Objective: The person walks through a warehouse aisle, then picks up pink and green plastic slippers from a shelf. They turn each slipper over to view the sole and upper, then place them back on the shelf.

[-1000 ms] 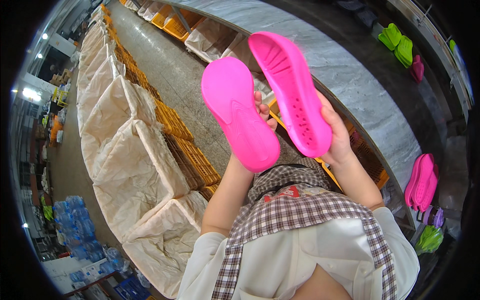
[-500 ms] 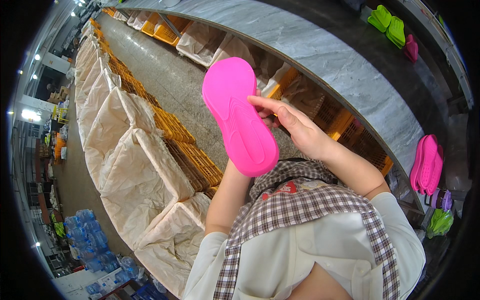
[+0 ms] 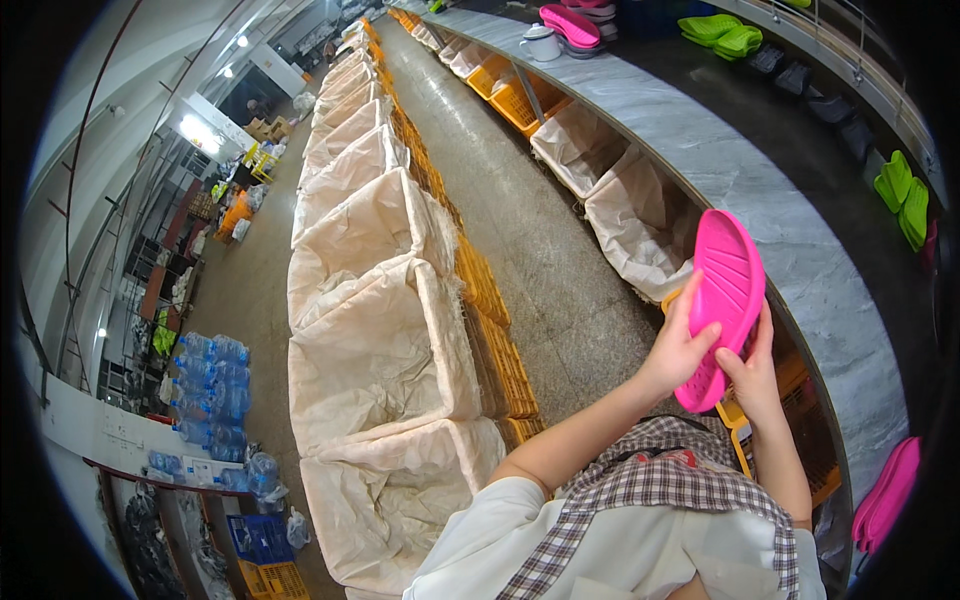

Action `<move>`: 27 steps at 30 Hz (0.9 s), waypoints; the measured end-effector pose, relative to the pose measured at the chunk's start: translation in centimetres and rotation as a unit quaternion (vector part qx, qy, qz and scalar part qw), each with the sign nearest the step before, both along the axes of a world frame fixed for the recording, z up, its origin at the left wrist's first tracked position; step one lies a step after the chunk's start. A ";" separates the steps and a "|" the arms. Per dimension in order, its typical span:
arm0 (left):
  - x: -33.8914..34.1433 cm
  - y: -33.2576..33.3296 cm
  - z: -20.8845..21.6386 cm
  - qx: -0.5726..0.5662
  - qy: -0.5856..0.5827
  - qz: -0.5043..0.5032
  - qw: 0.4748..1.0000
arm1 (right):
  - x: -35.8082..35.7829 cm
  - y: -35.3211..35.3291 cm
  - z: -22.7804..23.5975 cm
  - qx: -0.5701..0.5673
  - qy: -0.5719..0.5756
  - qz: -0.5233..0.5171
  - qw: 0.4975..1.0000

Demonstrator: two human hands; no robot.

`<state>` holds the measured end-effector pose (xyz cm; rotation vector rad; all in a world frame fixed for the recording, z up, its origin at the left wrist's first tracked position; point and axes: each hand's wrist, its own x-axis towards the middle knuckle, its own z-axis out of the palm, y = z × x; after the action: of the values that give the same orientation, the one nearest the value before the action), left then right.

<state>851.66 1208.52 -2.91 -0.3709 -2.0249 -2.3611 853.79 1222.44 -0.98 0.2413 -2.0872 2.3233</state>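
Observation:
A bright pink moulded shoe sole [image 3: 733, 275] is held in front of my body, near the edge of the grey marble-patterned counter. Slanting grooves run along its upper part, and small holes show near its lower end. On its left edge my left hand [image 3: 680, 345] is closed, thumb lying across the lower part. My right hand [image 3: 756, 368] grips the opposite edge, thumb near the lower end and fingers partly hidden behind the sole.
Cloth-lined crates [image 3: 370, 360] form a long row on the left. More lined bins [image 3: 640, 225] stand under the counter [image 3: 720, 150]. Green shoe pieces [image 3: 905, 195] lie on the dark surface beyond it. Other pink soles [image 3: 888, 495] sit at lower right. A white lidded mug [image 3: 541, 43] stands farther off.
The sole has turned from its smoother patterned face to the grooved one and moved right in view. My left hand, hidden behind it before, now shows on its edge. The view has swung left.

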 end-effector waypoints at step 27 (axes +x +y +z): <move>-1.1 5.3 -2.7 0.025 -0.270 -0.121 0.955 | 10.5 41.2 -2.4 -0.149 -0.337 -0.420 0.829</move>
<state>850.59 1213.81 -5.62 0.0473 -2.2191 -2.9160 864.30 1263.62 -3.37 -1.3769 -1.4059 2.1798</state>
